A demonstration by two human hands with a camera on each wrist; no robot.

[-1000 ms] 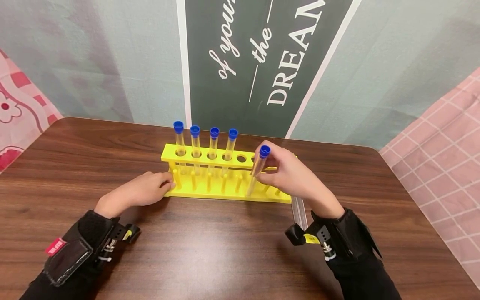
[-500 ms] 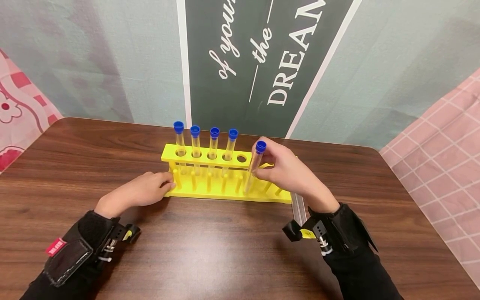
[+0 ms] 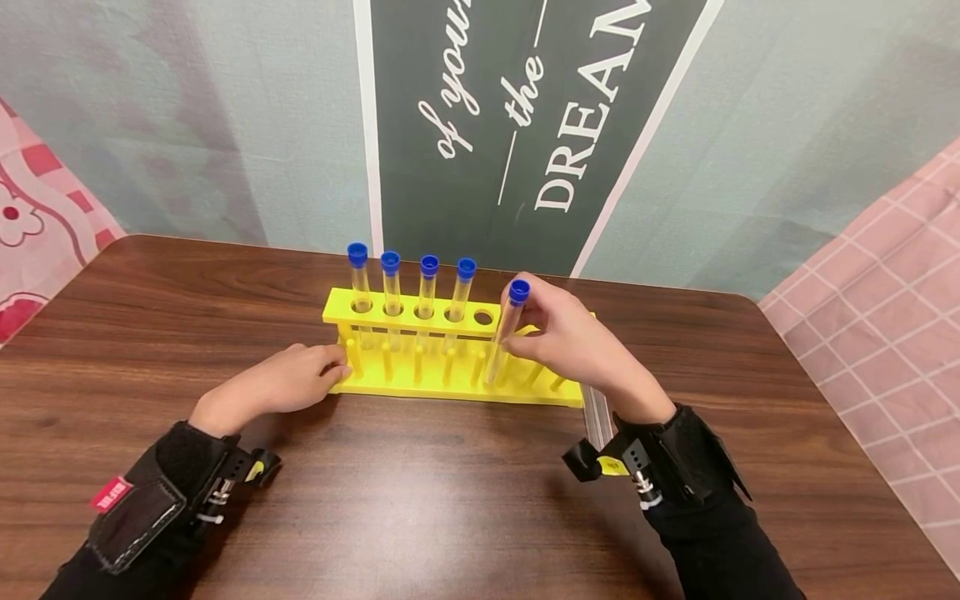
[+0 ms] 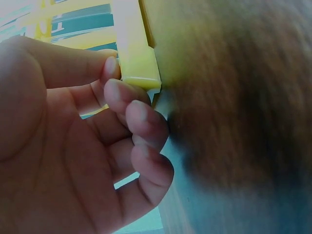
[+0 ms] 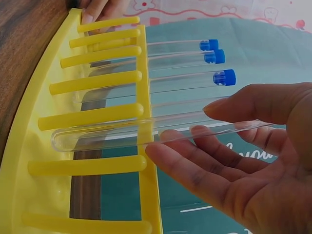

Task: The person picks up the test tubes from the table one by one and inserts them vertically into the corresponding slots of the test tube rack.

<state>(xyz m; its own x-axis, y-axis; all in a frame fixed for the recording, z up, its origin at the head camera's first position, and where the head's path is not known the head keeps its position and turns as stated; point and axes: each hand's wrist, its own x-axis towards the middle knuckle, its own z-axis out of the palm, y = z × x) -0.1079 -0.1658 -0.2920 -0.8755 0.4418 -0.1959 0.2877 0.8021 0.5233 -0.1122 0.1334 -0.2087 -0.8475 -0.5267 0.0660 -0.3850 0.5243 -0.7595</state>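
Observation:
In the head view a yellow test tube rack [image 3: 457, 389] stands on the table, with several blue-capped clear test tubes [image 3: 427, 287] upright in its left holes. My right hand [image 3: 573, 337] holds another blue-capped test tube [image 3: 510, 321], slightly tilted, in front of the rack's top bar. The right wrist view shows that tube's rounded end [image 5: 63, 140] near the pegs, with thumb and fingers about its body. My left hand [image 3: 288, 379] grips the rack's left end; in the left wrist view thumb and fingertips meet at the yellow end piece [image 4: 141, 63].
To the right of the held tube, the top bar is partly hidden behind my right hand. A clear flat strip [image 3: 597, 421] lies on the brown wooden table [image 3: 420, 500] by the rack's right end. A printed cloth backdrop [image 3: 300, 125] hangs behind the table.
My right hand has moved the held test tube slightly left and away from me, toward the bare hole beside the standing tubes. My left hand and the rack have stayed in place.

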